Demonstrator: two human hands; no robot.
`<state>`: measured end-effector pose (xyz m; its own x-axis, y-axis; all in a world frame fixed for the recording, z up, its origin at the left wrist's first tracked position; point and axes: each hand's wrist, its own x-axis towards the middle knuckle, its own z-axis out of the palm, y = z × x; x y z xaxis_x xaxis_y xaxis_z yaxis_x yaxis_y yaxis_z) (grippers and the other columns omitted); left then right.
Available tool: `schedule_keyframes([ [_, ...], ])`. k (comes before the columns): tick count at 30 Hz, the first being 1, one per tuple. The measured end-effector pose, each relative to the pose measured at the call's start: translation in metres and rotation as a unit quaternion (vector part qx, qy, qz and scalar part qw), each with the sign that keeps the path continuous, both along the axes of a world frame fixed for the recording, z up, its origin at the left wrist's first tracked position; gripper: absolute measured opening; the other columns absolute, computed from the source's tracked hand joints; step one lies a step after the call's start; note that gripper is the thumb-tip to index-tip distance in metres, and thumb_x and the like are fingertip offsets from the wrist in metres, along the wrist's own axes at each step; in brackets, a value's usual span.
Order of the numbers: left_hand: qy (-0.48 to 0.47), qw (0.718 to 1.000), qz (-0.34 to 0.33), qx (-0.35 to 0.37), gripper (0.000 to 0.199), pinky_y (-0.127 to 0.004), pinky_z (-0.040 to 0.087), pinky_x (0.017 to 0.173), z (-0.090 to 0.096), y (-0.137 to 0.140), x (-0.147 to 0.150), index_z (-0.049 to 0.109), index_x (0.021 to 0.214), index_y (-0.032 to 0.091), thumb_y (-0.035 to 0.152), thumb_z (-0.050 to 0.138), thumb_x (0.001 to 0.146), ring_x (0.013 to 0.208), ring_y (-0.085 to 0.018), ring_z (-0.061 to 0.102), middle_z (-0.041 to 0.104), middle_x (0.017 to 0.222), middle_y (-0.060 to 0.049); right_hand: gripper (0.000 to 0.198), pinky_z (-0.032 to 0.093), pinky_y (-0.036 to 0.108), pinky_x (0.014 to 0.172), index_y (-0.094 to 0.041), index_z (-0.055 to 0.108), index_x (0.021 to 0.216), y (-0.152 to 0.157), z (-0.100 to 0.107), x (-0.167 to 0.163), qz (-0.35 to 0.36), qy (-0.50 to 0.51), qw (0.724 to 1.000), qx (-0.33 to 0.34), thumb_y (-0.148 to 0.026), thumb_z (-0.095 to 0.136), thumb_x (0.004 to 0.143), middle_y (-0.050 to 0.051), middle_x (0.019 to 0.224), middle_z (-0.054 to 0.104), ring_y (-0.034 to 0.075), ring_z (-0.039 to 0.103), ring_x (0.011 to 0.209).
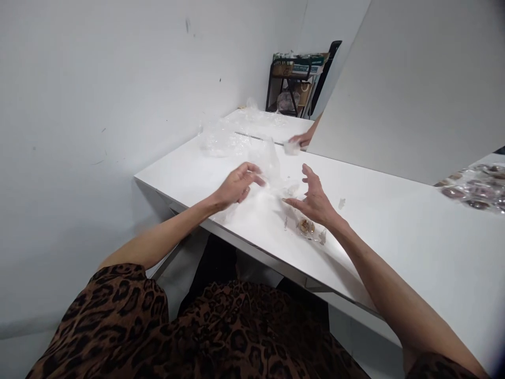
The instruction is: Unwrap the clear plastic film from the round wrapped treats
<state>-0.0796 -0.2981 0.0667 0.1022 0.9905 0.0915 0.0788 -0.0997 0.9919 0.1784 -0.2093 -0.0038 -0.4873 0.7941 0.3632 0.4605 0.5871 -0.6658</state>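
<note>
Both hands out over the white table (394,226), clear plastic (269,160) between them; it's thin, shiny, blurred, exact outline hard to read. It stands up a bit at the far side, lower part lies toward the hands.

Left hand (239,184): fingers bent, partly closed, right by the plastic's near left side. Can't tell if the fingertips pinch any film.

Right hand (314,199): wide apart, thumb pointing left toward the plastic, fingers up and curved, nothing seen in the grip. Thumb tip close to the film; contact unclear.

Small wrapped piece (306,227), gold-brown in clear wrap, lies on the table just below the right hand, nearer the person. Pale scrap (342,202) to the right of that hand.

More crumpled film (223,139) at the far left of the table, near the wall (98,131). Round packs (479,185), dark and pinkish under clear wrap, at the right edge, well apart from the hands.

Upright panel (406,89) along the far side. Past its left edge, a co-worker's hand (303,139) at a whitish bag (292,148). Black rack (290,77) with boxes behind. Person wears a leopard-print top (252,326).
</note>
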Motion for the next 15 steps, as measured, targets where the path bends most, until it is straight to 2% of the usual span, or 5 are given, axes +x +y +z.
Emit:
schedule_keyframes([
  [2, 0.017, 0.994, -0.106, 0.007, 0.027, -0.022, 0.024, 0.038, 0.001, -0.014, 0.009, 0.053, 0.107, 0.022, 0.047, 0.06, 0.097, 0.037, -0.002, 0.038, 0.074, 0.096, -0.004, 0.106, 0.042, 0.06, 0.114, -0.025, 0.035, 0.162, -0.002, 0.01, -0.026, 0.046, 0.028, 0.998, 0.02, -0.071, 0.076, 0.075, 0.018, 0.167, 0.032, 0.042, 0.033, 0.152],
  [4, 0.041, 0.985, -0.169, 0.017, 0.033, -0.023, 0.028, 0.04, -0.001, -0.024, 0.013, 0.052, 0.113, 0.023, 0.05, 0.06, 0.097, 0.039, -0.003, 0.039, 0.073, 0.095, -0.004, 0.087, 0.044, 0.054, 0.113, -0.025, 0.057, 0.146, -0.009, 0.022, -0.047, 0.108, 0.045, 0.993, -0.004, -0.075, 0.072, 0.076, 0.017, 0.155, 0.049, 0.039, 0.047, 0.143],
  [9, 0.194, 0.975, -0.031, 0.105, 0.052, -0.026, 0.039, 0.056, -0.012, -0.027, -0.004, 0.053, 0.129, 0.029, 0.045, 0.077, 0.085, 0.054, -0.009, 0.048, 0.064, 0.091, 0.001, 0.052, 0.055, 0.044, 0.096, -0.027, 0.076, 0.112, -0.043, 0.054, -0.062, 0.119, 0.12, 0.984, -0.063, -0.071, 0.056, 0.093, 0.009, 0.118, 0.072, 0.027, 0.069, 0.105],
  [12, 0.299, 0.942, -0.028, 0.15, 0.022, -0.03, 0.043, 0.066, -0.014, -0.02, -0.016, 0.07, 0.102, 0.024, 0.042, 0.07, 0.09, 0.07, -0.015, 0.055, 0.061, 0.088, -0.003, 0.04, 0.057, 0.043, 0.094, -0.03, 0.076, 0.115, -0.059, 0.066, -0.049, 0.146, 0.112, 0.982, -0.048, -0.06, 0.055, 0.1, 0.008, 0.116, 0.073, 0.025, 0.07, 0.104],
  [15, 0.307, 0.928, 0.026, 0.212, 0.024, -0.032, 0.045, 0.071, -0.004, 0.0, -0.025, 0.071, 0.08, 0.021, 0.041, 0.067, 0.092, 0.08, -0.018, 0.057, 0.058, 0.092, -0.006, 0.034, 0.059, 0.044, 0.094, -0.035, 0.072, 0.126, -0.061, 0.066, -0.021, 0.148, 0.111, 0.981, -0.051, -0.052, 0.064, 0.097, 0.007, 0.127, 0.07, 0.026, 0.069, 0.113],
])
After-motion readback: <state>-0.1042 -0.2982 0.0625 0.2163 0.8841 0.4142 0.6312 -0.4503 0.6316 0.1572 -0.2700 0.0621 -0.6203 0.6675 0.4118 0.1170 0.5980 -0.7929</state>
